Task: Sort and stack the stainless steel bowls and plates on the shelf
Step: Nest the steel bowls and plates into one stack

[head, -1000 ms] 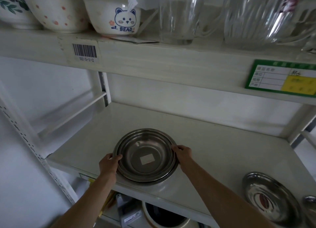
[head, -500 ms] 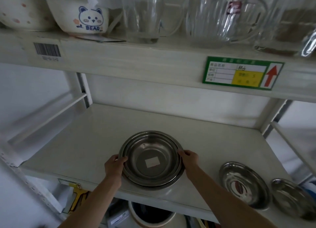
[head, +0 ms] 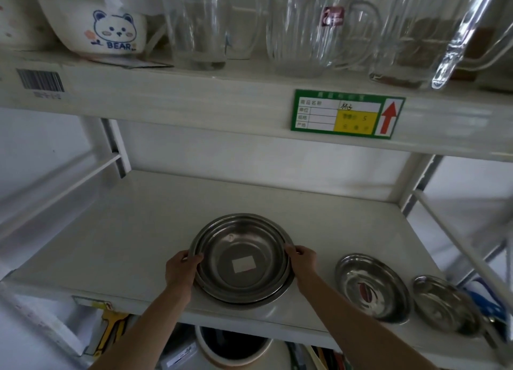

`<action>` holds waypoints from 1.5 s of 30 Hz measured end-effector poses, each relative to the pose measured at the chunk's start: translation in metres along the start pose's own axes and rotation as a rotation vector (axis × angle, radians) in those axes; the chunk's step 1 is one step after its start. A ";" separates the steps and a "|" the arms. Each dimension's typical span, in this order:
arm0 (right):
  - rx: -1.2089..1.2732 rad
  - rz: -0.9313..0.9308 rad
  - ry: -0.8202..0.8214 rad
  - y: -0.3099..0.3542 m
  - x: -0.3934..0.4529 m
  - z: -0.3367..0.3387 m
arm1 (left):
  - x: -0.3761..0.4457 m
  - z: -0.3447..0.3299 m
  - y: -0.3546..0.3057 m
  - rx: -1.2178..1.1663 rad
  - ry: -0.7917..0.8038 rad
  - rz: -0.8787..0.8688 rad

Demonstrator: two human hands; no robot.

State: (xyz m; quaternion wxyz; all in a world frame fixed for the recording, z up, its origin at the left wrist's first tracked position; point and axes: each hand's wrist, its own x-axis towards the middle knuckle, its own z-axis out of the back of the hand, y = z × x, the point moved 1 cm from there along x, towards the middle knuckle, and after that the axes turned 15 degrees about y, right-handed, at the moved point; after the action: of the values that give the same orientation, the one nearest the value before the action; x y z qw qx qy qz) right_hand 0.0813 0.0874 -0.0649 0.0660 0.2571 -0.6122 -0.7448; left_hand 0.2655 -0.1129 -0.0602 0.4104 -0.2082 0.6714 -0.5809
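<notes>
Head view: a nested stack of round stainless steel bowls, resting near the front edge of the white shelf, is gripped at opposite rims by the left hand and right hand; two shallow steel plates are set apart at right.

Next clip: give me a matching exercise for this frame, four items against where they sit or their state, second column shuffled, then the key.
Column 1
1. bowl stack
2. bear bowl
3. label
4. plates

Column 2
A. on the upper shelf, left of the glass jugs
B. fixed to the upper shelf's front edge
C. held at the rim by the left hand and right hand
D. lying untouched at the right of the lower shelf

Pairs: 1-C, 2-A, 3-B, 4-D
</notes>
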 end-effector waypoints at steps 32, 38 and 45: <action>-0.023 0.081 -0.374 0.000 -0.066 0.236 | -0.141 -0.263 0.017 0.479 0.488 -0.158; -0.019 0.013 -0.568 -0.019 -0.090 0.288 | -0.152 -0.284 0.026 0.571 0.418 -0.002; -0.058 -0.108 -0.636 -0.050 -0.102 0.317 | -0.133 -0.301 0.066 0.318 0.364 0.147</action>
State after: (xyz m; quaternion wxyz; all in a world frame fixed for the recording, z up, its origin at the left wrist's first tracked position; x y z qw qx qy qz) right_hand 0.0330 0.4197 -0.0443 -0.1611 0.0415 -0.5663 -0.8073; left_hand 0.1162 0.1865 -0.0855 0.3514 0.0167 0.6477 -0.6758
